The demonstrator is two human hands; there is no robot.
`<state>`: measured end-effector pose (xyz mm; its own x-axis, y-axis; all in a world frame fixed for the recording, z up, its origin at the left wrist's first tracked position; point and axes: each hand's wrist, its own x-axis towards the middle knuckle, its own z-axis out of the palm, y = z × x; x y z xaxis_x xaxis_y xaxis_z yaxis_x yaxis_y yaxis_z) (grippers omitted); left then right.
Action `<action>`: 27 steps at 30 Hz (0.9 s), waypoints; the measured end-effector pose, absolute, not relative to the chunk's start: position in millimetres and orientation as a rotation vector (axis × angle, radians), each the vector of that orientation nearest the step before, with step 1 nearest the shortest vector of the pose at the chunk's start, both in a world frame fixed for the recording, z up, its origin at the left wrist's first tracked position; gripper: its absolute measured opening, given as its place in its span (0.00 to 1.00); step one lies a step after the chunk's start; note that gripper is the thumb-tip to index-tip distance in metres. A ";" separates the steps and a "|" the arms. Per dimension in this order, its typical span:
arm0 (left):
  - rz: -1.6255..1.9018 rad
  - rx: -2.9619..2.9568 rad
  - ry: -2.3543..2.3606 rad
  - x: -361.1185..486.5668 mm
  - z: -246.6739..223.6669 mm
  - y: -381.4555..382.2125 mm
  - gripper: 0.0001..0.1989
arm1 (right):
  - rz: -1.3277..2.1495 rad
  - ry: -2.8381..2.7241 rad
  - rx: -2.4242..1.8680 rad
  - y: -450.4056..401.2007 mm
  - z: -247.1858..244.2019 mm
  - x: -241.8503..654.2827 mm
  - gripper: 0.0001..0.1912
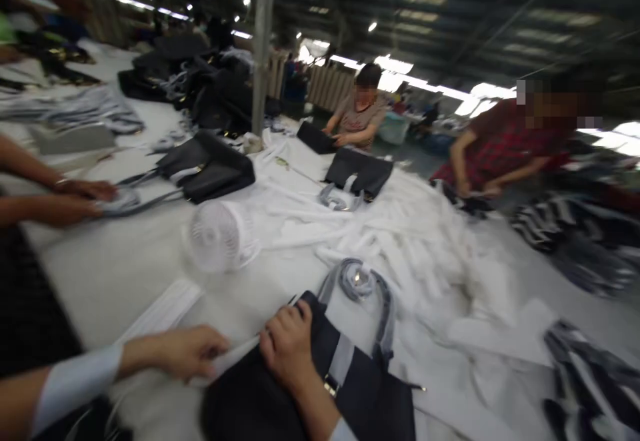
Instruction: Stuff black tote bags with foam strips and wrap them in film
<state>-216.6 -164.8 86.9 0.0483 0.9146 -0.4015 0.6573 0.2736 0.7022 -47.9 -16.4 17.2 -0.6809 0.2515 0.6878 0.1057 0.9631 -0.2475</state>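
A black handbag (370, 394) lies on the table in front of me, with a grey strap tab, a metal buckle and grey handles (385, 308) stretched away from me. My right hand (290, 344) is closed over the bag's upper left edge, fingers curled round it. To the left of the bag, my left hand (187, 353) is closed in a pinch on a thin white strip (239, 353) that runs toward the bag's edge. Motion blur hides the strip's exact ends. A coiled grey strap (357, 280) sits between the handles.
A small white fan (220, 236) stands beyond my hands. White wrapping material (425, 248) spreads over the table's right half. More black bags (210, 164) are piled behind. A co-worker's hands (85, 201) hold straps at left; two people (357, 118) work opposite. A metal post (262, 48) rises mid-table.
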 end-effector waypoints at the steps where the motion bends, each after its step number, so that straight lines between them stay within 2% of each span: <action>1: 0.316 1.376 1.614 -224.6 83.4 -169.7 0.09 | 0.285 -2.345 -0.242 -15.3 23.5 -48.3 0.09; 4: 0.260 1.328 1.539 -247.1 74.3 -179.9 0.10 | 0.355 -2.374 -0.222 -9.7 29.0 -57.8 0.10; 9: 0.365 1.373 1.601 -251.3 71.8 -177.0 0.03 | 0.321 -2.391 -0.189 -7.9 28.7 -61.4 0.10; 13: 0.425 1.446 1.654 -240.4 71.0 -173.3 0.06 | 0.294 -2.404 -0.197 -8.6 31.1 -59.4 0.10; 20: 0.560 1.518 1.577 -228.2 89.9 -166.9 0.04 | 0.365 -2.376 -0.227 -6.5 27.3 -60.8 0.11; 24: 0.673 1.325 1.610 -220.3 92.3 -168.7 0.01 | 0.445 -2.390 -0.233 -5.3 24.0 -60.9 0.12; 27: 0.789 1.016 1.562 -214.4 83.1 -174.7 0.05 | 0.447 -2.393 -0.239 -4.9 23.6 -61.2 0.12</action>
<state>-214.4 -174.7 83.1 -0.0747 0.9077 -0.4129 0.2065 0.4192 0.8841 -61.2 -4.9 23.6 -0.7511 0.2864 0.5948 0.0522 0.9239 -0.3790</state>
